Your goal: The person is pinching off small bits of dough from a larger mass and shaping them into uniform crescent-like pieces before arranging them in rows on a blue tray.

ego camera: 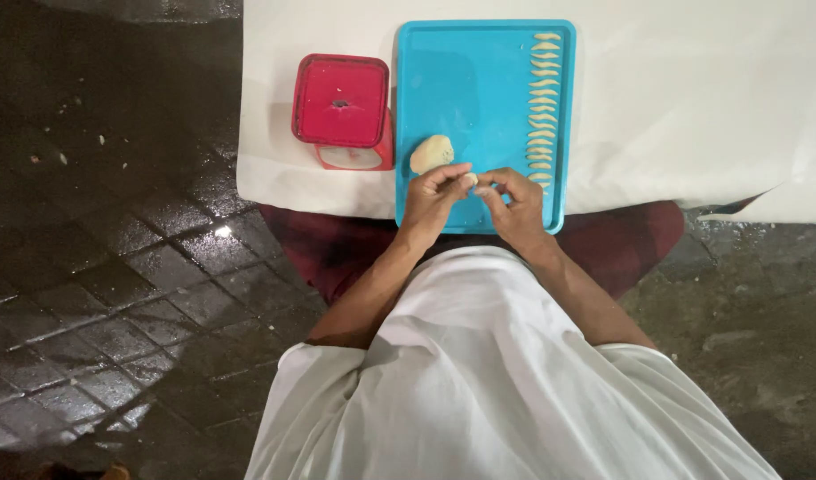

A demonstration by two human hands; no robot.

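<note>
A small piece of dough sits pinched between the fingertips of the left hand and right hand, over the near edge of the blue tray. A larger dough lump lies just beyond the left hand, and a row of shaped pieces lines the tray's right edge. A red lidded container stands on the white sheet beside the tray's left edge.

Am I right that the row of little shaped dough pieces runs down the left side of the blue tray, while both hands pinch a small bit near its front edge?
Not quite. The head view shows the row of shaped dough pieces down the right side of the blue tray, not the left. The rest holds: the left hand and right hand pinch a small bit of dough near the front edge.
</note>
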